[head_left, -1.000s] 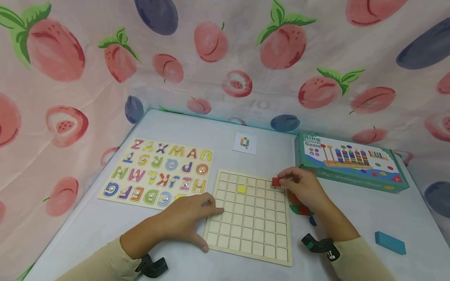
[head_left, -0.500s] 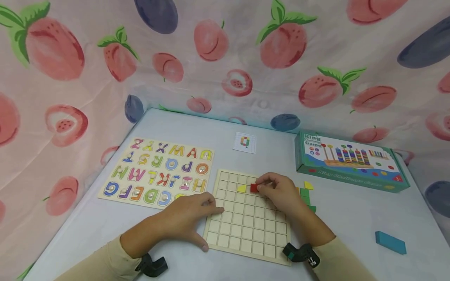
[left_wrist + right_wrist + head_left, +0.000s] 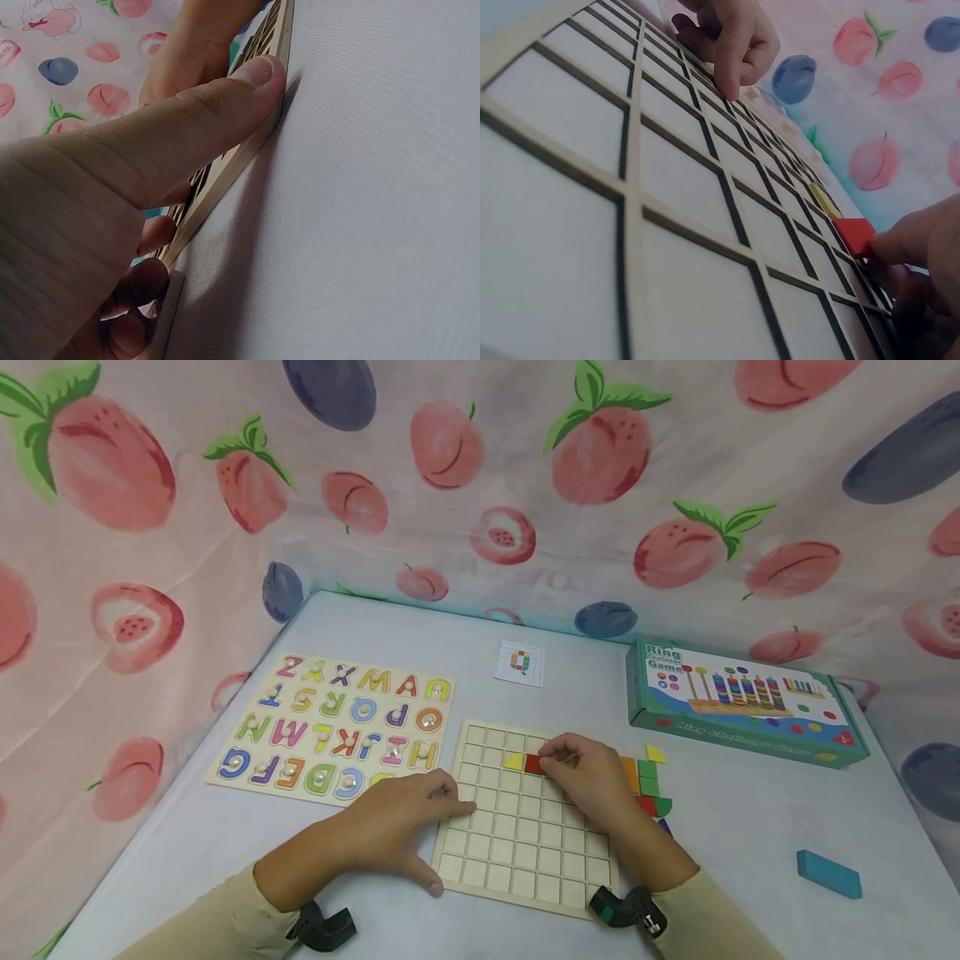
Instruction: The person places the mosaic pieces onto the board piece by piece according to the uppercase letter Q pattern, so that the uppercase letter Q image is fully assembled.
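Note:
A wooden grid board [image 3: 516, 858] lies on the white cloth. My right hand [image 3: 583, 777] pinches a red square tile [image 3: 533, 765] at a cell in the second row from the far edge. Just left of it sits a yellow tile [image 3: 513, 761] with a rounded corner. In the right wrist view the red tile [image 3: 854, 236] is tilted, with fingertips on its right side. My left hand [image 3: 393, 822] rests at the board's left side, the index finger on the board. Its extended thumb [image 3: 255, 75] lies against the board's edge in the left wrist view.
A wooden alphabet puzzle [image 3: 296, 731] lies left of the board. A picture card [image 3: 519, 663] is beyond it. Several loose tiles [image 3: 648, 781] lie to the right, partly behind my right arm. A game box [image 3: 750, 706] stands at the back right, a blue block [image 3: 828, 874] nearer.
My right hand has carried the red tile leftward from the board's far right corner to beside the yellow tile and lowered it there. The left hand stays in place.

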